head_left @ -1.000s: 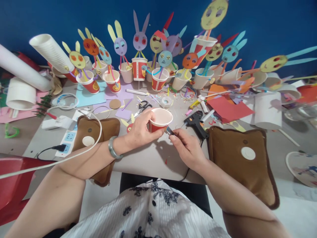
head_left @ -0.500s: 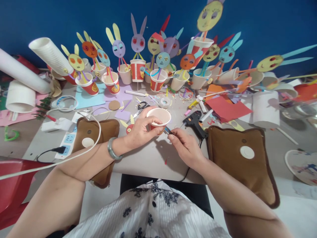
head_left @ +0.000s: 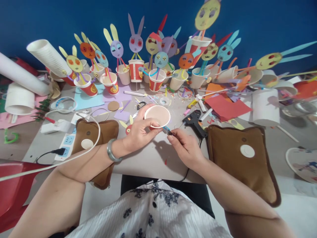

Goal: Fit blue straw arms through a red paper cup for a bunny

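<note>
My left hand (head_left: 141,130) is wrapped round a paper cup (head_left: 158,116), whose white inside faces up and toward me. The fingers of my right hand (head_left: 184,142) are closed on a small slim tool (head_left: 167,131) with blue on it, perhaps a small knife. Its tip is at the cup's side, just below the rim. Whether it cuts into the cup cannot be made out. Behind my left hand lies a red paper face (head_left: 128,129) with yellow ears. A black glue gun (head_left: 195,124) rests to the right of my right hand.
Paper bunny figures in cups (head_left: 156,80) line the back. Brown cushions lie left (head_left: 97,132) and right (head_left: 241,158). A power strip (head_left: 66,145) with a white cable is at the left. Red paper (head_left: 229,107), scissors (head_left: 141,105) and scraps cover the table behind my hands.
The cup has tilted a little more toward me in my left hand. The tool has stayed at its side, and the view has shifted slightly.
</note>
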Demonstrator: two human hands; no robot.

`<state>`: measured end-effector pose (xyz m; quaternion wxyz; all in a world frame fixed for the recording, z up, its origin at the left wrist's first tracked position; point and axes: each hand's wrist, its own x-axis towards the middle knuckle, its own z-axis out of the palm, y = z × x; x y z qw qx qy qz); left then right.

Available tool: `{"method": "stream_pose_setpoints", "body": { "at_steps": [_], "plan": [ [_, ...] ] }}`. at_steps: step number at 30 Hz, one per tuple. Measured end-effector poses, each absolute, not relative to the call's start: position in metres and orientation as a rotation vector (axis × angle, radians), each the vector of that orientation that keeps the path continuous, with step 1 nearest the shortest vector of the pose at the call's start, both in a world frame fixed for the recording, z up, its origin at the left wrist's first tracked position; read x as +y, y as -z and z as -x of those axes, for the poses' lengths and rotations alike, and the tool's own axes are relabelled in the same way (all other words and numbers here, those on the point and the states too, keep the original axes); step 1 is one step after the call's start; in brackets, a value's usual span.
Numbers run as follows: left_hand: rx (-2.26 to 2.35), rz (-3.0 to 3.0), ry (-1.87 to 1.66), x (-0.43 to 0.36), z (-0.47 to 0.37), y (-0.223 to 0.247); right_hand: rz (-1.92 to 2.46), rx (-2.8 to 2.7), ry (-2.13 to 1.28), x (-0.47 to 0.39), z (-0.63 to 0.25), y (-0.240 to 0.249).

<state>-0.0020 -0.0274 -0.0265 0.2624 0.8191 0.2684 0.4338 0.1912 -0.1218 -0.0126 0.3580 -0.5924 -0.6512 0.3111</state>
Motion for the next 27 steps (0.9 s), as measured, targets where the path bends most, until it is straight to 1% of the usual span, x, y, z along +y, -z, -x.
{"method": "stream_pose_setpoints", "body": {
  "at_steps": [5,11,13,15,18,19,20,21,22,25,26,27],
  "plan": [
    [0.723,-2.389,-1.197,-0.028,0.005,0.026,1.520,-1.714,-0.751,-0.123,-0.190,0.014],
    [0.702,-2.525,-1.218,-0.029,0.008,0.027,1.558,-1.831,-0.375,-0.126,-0.191,0.023],
    [0.681,-2.537,-1.231,-0.029,0.008,0.026,1.574,-1.830,-0.336,-0.126,-0.191,0.023],
    [0.661,-2.541,-1.247,-0.029,0.008,0.026,1.567,-1.779,-0.477,-0.125,-0.192,0.021],
    [0.650,-2.555,-1.249,-0.029,0.008,0.025,1.472,-1.625,-0.960,-0.121,-0.194,0.018],
    [0.643,-2.552,-1.249,-0.029,0.008,0.026,1.431,-1.577,-1.093,-0.120,-0.194,0.017],
    [0.632,-2.543,-1.252,-0.029,0.008,0.026,1.406,-1.554,-1.157,-0.119,-0.195,0.017],
    [0.620,-2.530,-1.255,-0.029,0.008,0.026,1.406,-1.562,-1.138,-0.119,-0.195,0.018],
    [0.608,-2.515,-1.264,-0.029,0.007,0.027,1.430,-1.600,-1.038,-0.119,-0.195,0.019],
    [0.591,-2.488,-1.297,-0.030,0.006,0.028,1.538,-1.765,-0.507,-0.121,-0.195,0.022],
    [0.589,-2.483,-1.307,-0.030,0.006,0.028,1.555,-1.798,-0.381,-0.122,-0.195,0.022],
    [0.589,-2.480,-1.316,-0.029,0.005,0.029,1.559,-1.815,-0.331,-0.122,-0.196,0.021]
  ]
}}
